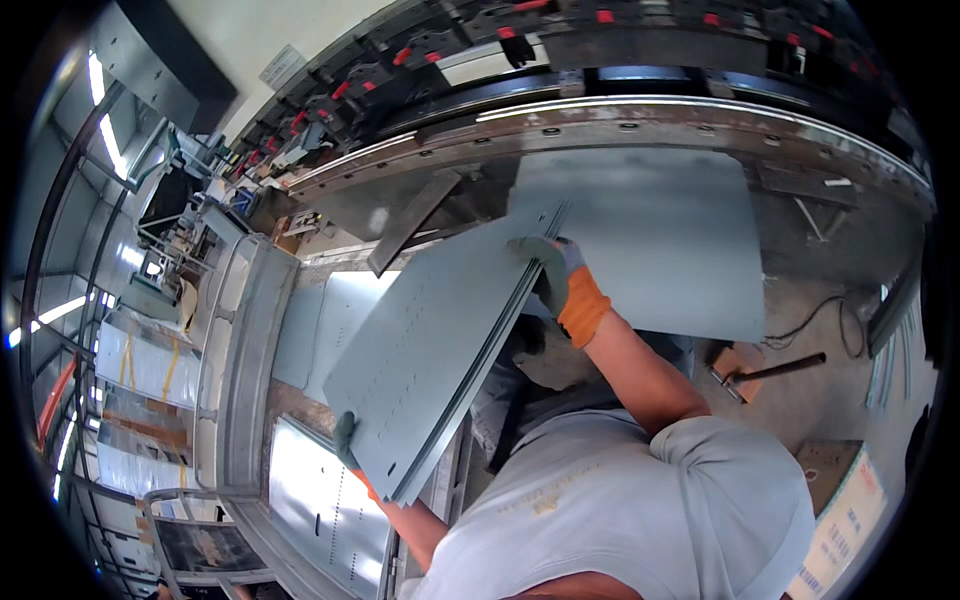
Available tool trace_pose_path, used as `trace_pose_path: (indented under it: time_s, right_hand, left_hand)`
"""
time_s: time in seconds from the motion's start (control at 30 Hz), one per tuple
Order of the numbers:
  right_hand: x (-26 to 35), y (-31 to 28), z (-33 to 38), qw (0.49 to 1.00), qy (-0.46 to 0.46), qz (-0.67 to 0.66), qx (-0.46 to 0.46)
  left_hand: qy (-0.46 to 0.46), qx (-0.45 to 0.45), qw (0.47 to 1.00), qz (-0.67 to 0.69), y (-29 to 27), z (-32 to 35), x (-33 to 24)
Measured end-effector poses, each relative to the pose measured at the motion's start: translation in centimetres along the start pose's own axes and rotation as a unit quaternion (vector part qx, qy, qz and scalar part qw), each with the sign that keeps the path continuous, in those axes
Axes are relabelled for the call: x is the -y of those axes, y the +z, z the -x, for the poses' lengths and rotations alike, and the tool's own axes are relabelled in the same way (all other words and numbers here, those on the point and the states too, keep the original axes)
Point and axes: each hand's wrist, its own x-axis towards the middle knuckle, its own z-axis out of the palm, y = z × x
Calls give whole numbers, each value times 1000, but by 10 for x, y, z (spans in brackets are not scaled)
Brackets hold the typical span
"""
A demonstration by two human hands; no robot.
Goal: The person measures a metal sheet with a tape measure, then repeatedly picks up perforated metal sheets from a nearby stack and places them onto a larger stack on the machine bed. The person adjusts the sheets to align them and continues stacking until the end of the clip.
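Slanting across the middle is a grey sheet-metal panel (430, 330) with rows of small holes. Several parallel edges run along its right side; whether these are folds or stacked sheets, I cannot tell. My left hand (346, 440), in a dark glove with an orange cuff, grips the panel's near left edge. Farther up, my right hand (556, 275), in a grey-green glove with an orange cuff, closes over the right edge near the far corner. Behind it lies a wide plain metal sheet (650, 240) in front of a long bending machine (640, 115).
Perforated sheets (325, 505) lie at lower left beside a grey metal frame (235, 370). A dark metal bar (415, 220) leans near the machine. On the right, a hammer (780, 371) rests on a brown block, with a cable (835, 312) on the floor and a cardboard box (840, 530) nearby.
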Motion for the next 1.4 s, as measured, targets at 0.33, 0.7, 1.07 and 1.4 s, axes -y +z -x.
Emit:
trace_pose_path:
  time_s: [0.33, 0.7, 1.07, 1.4]
  right_hand:
    - [120, -207, 60, 973, -214, -45, -72]
    - [219, -321, 62, 873, -322, 340, -138]
    - [218, -219, 202, 561, -311, 742, -193]
    - [39, -211, 96, 441, -149, 879, -102]
  left_hand:
    - [-136, 88, 983, -82, 111, -15, 124]
    - [-470, 258, 843, 39, 190, 69, 216]
    - [-623, 170, 746, -162, 157, -35, 290]
    - [-306, -40, 915, 258, 96, -134, 321]
